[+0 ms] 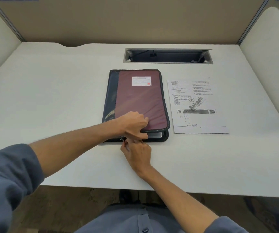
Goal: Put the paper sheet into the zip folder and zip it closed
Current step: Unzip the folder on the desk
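Note:
A maroon and black zip folder (pixel 140 98) lies flat in the middle of the white desk (pixel 51 98). Its near right corner gapes, showing pages inside. My left hand (pixel 133 123) rests on the folder's near edge, with its thumb hooked under the cover. My right hand (pixel 137 155) sits just in front of that edge and pinches the zipper pull (pixel 122 139). A printed paper sheet (pixel 197 105) lies flat on the desk directly right of the folder, untouched.
A grey cable slot (pixel 168 56) is cut into the desk behind the folder. Beige partition walls (pixel 135 21) enclose the desk at the back and sides. The desk's front edge runs just below my forearms.

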The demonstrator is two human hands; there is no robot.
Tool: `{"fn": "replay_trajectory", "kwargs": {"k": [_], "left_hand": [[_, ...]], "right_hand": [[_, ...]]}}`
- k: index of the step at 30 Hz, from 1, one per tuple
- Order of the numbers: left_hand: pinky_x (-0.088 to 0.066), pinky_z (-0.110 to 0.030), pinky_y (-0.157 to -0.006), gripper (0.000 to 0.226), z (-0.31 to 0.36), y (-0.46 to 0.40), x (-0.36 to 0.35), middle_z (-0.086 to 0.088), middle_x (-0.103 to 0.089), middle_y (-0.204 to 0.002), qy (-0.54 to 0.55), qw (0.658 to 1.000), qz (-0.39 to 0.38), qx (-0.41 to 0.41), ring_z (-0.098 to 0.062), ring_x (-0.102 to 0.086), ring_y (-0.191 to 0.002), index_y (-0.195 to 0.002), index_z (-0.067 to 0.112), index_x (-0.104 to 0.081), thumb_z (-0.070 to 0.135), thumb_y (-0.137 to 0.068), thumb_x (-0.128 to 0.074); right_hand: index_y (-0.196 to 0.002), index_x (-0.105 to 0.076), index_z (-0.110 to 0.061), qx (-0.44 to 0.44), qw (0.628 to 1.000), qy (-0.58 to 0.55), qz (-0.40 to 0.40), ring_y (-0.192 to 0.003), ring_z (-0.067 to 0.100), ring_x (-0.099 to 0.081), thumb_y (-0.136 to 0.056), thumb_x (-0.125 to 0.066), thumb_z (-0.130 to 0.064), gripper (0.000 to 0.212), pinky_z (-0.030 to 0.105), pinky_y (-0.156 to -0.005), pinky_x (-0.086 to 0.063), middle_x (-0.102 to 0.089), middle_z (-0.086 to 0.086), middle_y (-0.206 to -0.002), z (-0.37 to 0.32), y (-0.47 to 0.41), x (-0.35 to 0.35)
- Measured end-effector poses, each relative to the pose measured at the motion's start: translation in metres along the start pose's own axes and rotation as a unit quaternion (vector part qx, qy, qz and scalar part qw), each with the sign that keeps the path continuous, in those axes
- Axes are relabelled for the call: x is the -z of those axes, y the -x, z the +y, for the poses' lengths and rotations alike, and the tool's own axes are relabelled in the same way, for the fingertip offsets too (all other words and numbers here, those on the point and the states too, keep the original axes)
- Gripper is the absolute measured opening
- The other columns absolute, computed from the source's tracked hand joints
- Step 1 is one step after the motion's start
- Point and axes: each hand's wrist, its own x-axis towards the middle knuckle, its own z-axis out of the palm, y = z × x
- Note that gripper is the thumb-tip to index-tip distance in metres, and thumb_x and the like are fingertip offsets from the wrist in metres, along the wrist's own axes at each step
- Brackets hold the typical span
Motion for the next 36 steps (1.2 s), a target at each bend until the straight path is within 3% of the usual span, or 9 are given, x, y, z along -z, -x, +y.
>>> {"fn": "replay_trajectory", "kwargs": {"k": [5, 11, 16, 21, 24, 26, 28, 32, 36], "left_hand": [[-0.024, -0.021, -0.044, 0.051, 0.001, -0.001, 0.001, 0.004, -0.041, -0.061, -0.002, 1.000, 0.002, -0.003, -0.008, -0.040, -0.050, -0.095, 0.010, -0.054, 0.059, -0.086, -0.045], [-0.022, -0.023, -0.043, 0.048, 0.009, -0.002, 0.004, 0.006, -0.035, -0.056, 0.005, 1.000, 0.010, 0.000, -0.010, -0.038, -0.048, -0.090, 0.008, -0.055, 0.055, -0.085, -0.046], [-0.022, -0.023, -0.044, 0.048, 0.011, 0.001, 0.005, 0.006, -0.035, -0.057, 0.010, 1.000, 0.003, 0.006, -0.010, -0.038, -0.048, -0.092, 0.008, -0.054, 0.055, -0.086, -0.047], [-0.031, -0.028, -0.050, 0.050, 0.011, 0.006, 0.001, -0.003, -0.056, -0.071, -0.005, 1.000, 0.008, 0.021, -0.015, -0.040, -0.049, -0.094, 0.010, -0.053, 0.058, -0.082, -0.046], [-0.029, -0.026, -0.049, 0.058, 0.010, 0.011, -0.006, -0.004, -0.064, -0.085, -0.029, 0.999, 0.009, 0.026, -0.018, -0.047, -0.054, -0.108, 0.014, -0.055, 0.063, -0.081, -0.042], [-0.039, -0.028, -0.052, 0.065, 0.008, 0.016, -0.012, -0.006, -0.067, -0.103, -0.033, 0.999, 0.010, 0.039, -0.021, -0.059, -0.066, -0.122, 0.019, -0.053, 0.068, -0.081, -0.040], [-0.052, -0.035, -0.066, 0.068, 0.007, 0.018, -0.015, -0.006, -0.064, -0.121, -0.022, 0.998, 0.009, 0.056, -0.025, -0.066, -0.083, -0.128, 0.023, -0.051, 0.071, -0.081, -0.041], [-0.052, -0.038, -0.082, 0.067, 0.014, 0.022, -0.023, -0.009, -0.046, -0.147, -0.012, 0.997, 0.001, 0.073, -0.027, -0.061, -0.111, -0.141, 0.025, -0.040, 0.066, -0.088, -0.042], [-0.052, -0.040, -0.086, 0.063, 0.018, 0.028, -0.030, -0.011, -0.034, -0.154, 0.002, 0.997, 0.018, 0.081, -0.027, -0.049, -0.129, -0.146, 0.024, -0.033, 0.053, -0.092, -0.047]], "right_hand": [[-0.060, -0.059, -0.017, 0.056, 0.996, 0.052, -0.053, -0.037, 0.014, -0.046, -0.076, -0.072, -0.018, 0.020, 0.026, -0.033, -0.036, -0.054, -0.004, -0.053, -0.020, 0.000, -0.004], [-0.057, -0.056, -0.014, 0.114, 0.985, 0.016, -0.126, -0.033, 0.015, -0.042, -0.073, -0.072, -0.011, 0.023, 0.022, -0.033, -0.030, -0.051, -0.001, -0.048, -0.052, -0.004, -0.014], [-0.050, -0.032, -0.014, 0.164, 0.975, -0.015, -0.152, -0.036, 0.015, -0.025, -0.066, -0.071, -0.002, 0.044, 0.021, -0.038, -0.021, -0.028, 0.000, -0.045, -0.077, -0.005, -0.020], [-0.060, -0.048, -0.009, 0.165, 0.969, -0.070, -0.169, -0.044, 0.022, -0.051, -0.087, -0.063, -0.014, 0.032, 0.026, -0.042, -0.038, -0.055, 0.008, -0.053, -0.066, -0.005, -0.019], [-0.068, -0.056, -0.007, 0.157, 0.971, -0.101, -0.152, -0.046, 0.025, -0.054, -0.086, -0.061, -0.015, 0.020, 0.028, -0.042, -0.042, -0.060, 0.009, -0.058, -0.049, -0.003, -0.006], [-0.073, -0.064, -0.006, 0.152, 0.976, -0.091, -0.128, -0.050, 0.027, -0.058, -0.086, -0.058, -0.018, 0.018, 0.031, -0.042, -0.045, -0.065, 0.008, -0.062, -0.032, -0.005, 0.005], [-0.077, -0.069, -0.008, 0.183, 0.972, -0.091, -0.118, -0.055, 0.025, -0.061, -0.087, -0.056, -0.019, 0.021, 0.034, -0.046, -0.047, -0.070, 0.006, -0.067, -0.013, -0.006, 0.016], [-0.082, -0.074, -0.011, 0.250, 0.962, -0.087, -0.068, -0.058, 0.016, -0.063, -0.087, -0.058, -0.020, 0.019, 0.028, -0.050, -0.049, -0.073, 0.001, -0.073, 0.019, 0.002, 0.030], [-0.087, -0.069, -0.017, 0.145, 0.987, -0.054, 0.043, -0.062, 0.013, -0.058, -0.083, -0.061, -0.023, 0.010, 0.028, -0.052, -0.049, -0.068, -0.003, -0.076, 0.047, -0.001, 0.041]]}}
